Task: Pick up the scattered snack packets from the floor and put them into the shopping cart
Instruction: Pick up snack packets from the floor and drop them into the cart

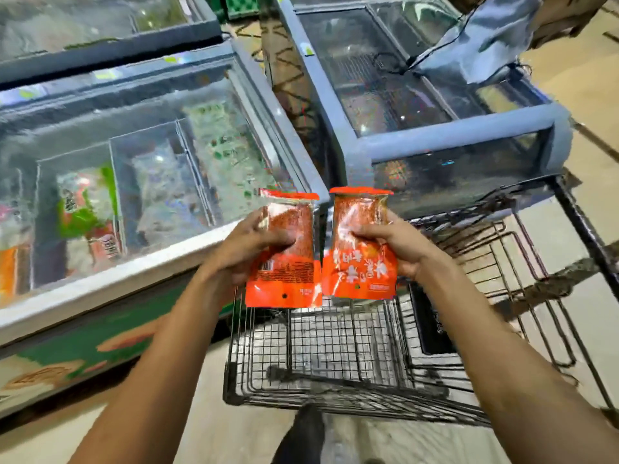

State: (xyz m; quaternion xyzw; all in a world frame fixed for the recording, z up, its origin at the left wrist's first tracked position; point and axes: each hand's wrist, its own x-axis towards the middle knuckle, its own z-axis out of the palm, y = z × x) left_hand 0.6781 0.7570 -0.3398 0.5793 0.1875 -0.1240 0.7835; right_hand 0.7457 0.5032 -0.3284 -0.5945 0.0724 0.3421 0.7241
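I hold two orange snack packets side by side above the black wire shopping cart [335, 390]. My left hand [241, 246] grips the left packet [288, 279], whose back side with a barcode faces me. In my right hand [398, 246] is the right packet [355, 269], thumb across its front, printed side up and upside down to me. Both packets hang over the near end of the cart's basket. The basket looks empty where it shows. No packets are visible on the floor.
A glass-topped chest freezer [140, 256] with frozen goods stands at my left, close against the cart. Another freezer [435, 139] stands ahead, beyond the cart's far end. A silver bag [482, 38] lies on it. Beige floor shows at right and below.
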